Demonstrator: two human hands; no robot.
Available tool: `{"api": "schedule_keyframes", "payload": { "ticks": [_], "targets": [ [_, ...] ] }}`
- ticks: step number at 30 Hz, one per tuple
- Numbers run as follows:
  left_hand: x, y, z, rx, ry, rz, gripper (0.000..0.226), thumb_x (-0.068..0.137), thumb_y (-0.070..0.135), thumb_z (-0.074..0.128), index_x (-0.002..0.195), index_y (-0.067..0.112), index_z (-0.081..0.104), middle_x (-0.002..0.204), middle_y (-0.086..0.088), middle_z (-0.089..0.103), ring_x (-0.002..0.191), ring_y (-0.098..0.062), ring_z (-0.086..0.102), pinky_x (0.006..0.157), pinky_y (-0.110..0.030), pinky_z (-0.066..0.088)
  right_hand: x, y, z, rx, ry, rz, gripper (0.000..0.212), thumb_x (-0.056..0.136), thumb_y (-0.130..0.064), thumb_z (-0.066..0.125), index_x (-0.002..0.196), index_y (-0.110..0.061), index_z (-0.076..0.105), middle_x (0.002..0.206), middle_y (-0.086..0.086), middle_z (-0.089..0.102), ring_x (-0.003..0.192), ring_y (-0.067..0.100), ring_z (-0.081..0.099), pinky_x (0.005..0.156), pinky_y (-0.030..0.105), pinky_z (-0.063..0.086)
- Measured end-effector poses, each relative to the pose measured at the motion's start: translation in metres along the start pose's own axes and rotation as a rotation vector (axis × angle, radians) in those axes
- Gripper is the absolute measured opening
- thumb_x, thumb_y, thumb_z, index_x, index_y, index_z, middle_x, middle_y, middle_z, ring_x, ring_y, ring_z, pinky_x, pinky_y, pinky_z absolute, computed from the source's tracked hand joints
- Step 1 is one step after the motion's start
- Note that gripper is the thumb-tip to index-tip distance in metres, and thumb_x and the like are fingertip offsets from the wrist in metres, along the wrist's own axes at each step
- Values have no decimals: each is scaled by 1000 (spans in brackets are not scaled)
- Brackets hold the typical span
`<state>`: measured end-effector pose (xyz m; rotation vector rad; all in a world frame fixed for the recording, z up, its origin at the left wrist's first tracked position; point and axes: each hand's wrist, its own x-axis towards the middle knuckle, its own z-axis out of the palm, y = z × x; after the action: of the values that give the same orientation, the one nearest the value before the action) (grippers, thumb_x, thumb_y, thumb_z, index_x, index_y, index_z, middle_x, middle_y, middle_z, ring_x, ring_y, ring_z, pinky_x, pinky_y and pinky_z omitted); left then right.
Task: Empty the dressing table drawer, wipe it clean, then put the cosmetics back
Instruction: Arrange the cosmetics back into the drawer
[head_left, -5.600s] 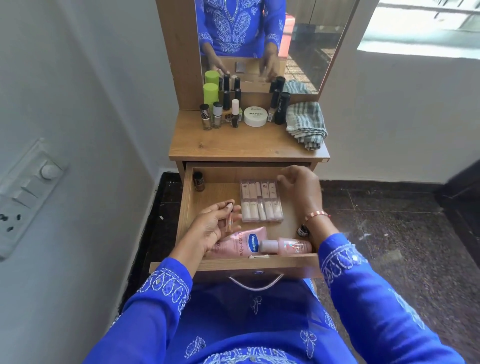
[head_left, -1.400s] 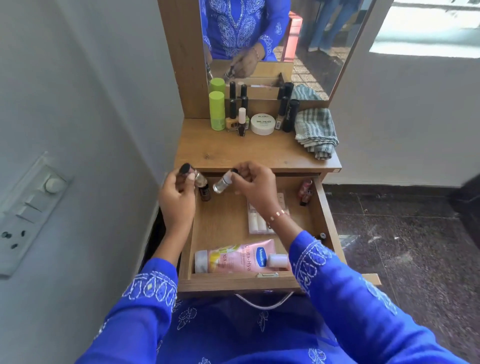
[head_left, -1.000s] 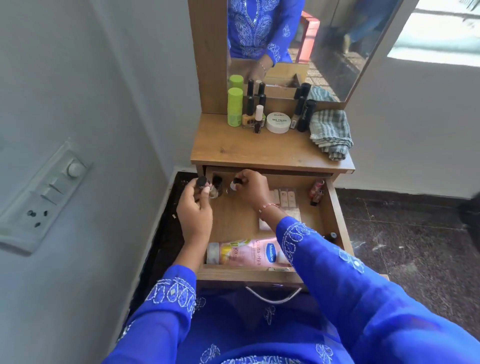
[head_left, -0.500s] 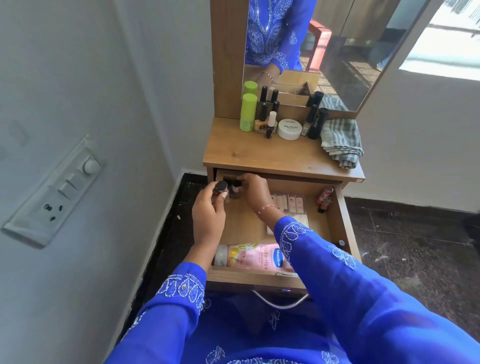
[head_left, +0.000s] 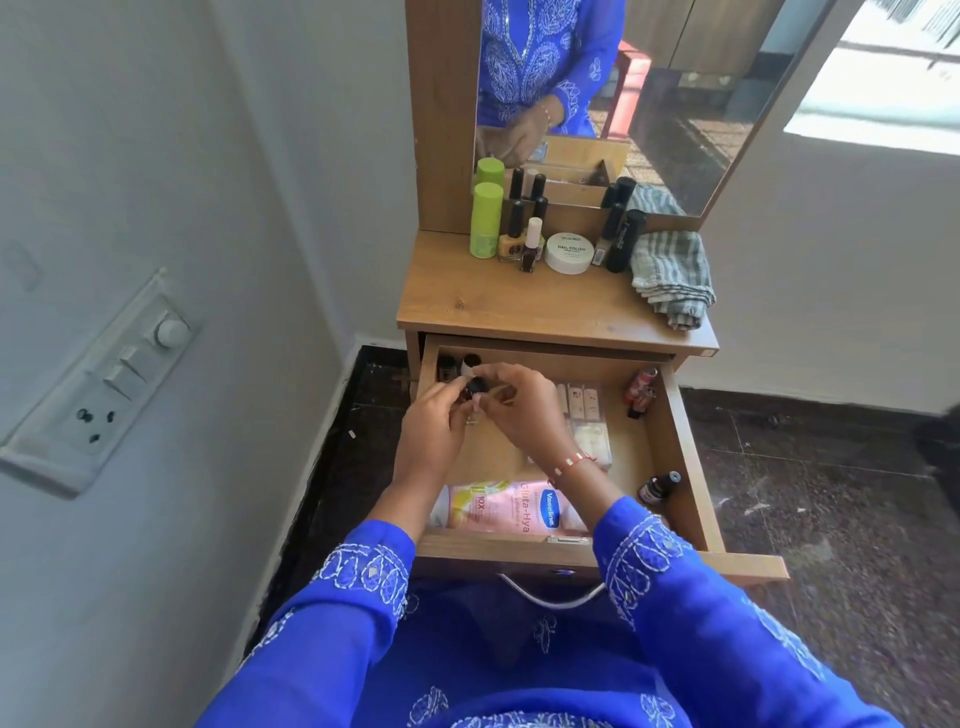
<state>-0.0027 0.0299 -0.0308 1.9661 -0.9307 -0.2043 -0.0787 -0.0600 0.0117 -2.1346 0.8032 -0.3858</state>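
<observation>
Bottles (head_left: 457, 366) now stand in the drawer's (head_left: 670, 447) back left corner, so restocking is underway. Left hand (head_left: 434, 434) pinches a small dark-capped bottle (head_left: 475, 392) just before them, right hand's (head_left: 519, 410) curled fingertips touching it. The middle floor is bare; the tabletop overhangs that corner closely.

A single head-worn wide-angle view looks steeply down and forward, close over the open drawer (head_left: 670, 441) at frame centre, the mirror (head_left: 675, 104) filling the top.
</observation>
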Motion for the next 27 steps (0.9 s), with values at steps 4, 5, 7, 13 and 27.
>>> {"api": "schedule_keyframes", "payload": {
  "ticks": [4,5,7,13,27],
  "targets": [
    [0,2,3,9,-36,-1,35,91,9,53,126,5,55,113,-14,64,104,-23,61,87,-25,48,5,6,-2,-7,-44,22,32,85,-9,63,117,-13,63,106,4,68,86,10,60,80,19,48],
    [0,2,4,6,-31,-10,35,91,9,53,125,5,55,114,-13,64,105,-22,60,87,-23,47,7,9,-3,-1,-38,40,29,85,-8,63,114,-11,65,105,5,69,86,11,60,80,20,48],
    [0,0,5,-6,14,-36,33,92,9,52,124,7,57,116,-10,64,108,-20,60,88,-21,46,16,16,-5,7,1,103,26,84,-7,64,110,-7,66,104,9,69,87,14,60,80,23,48],
    [3,-3,5,-118,146,-123,27,91,4,47,113,6,64,108,-10,68,99,-19,63,84,-23,49,55,32,3,-71,99,246,25,80,-2,64,105,-3,68,107,14,69,99,25,62,83,26,45],
    [3,-1,2,-176,227,-119,29,91,0,42,108,6,64,107,-7,66,95,-11,63,75,-3,46,66,32,27,-81,53,224,32,81,-1,63,113,-2,62,111,17,66,103,27,61,83,24,44]
  ]
}}
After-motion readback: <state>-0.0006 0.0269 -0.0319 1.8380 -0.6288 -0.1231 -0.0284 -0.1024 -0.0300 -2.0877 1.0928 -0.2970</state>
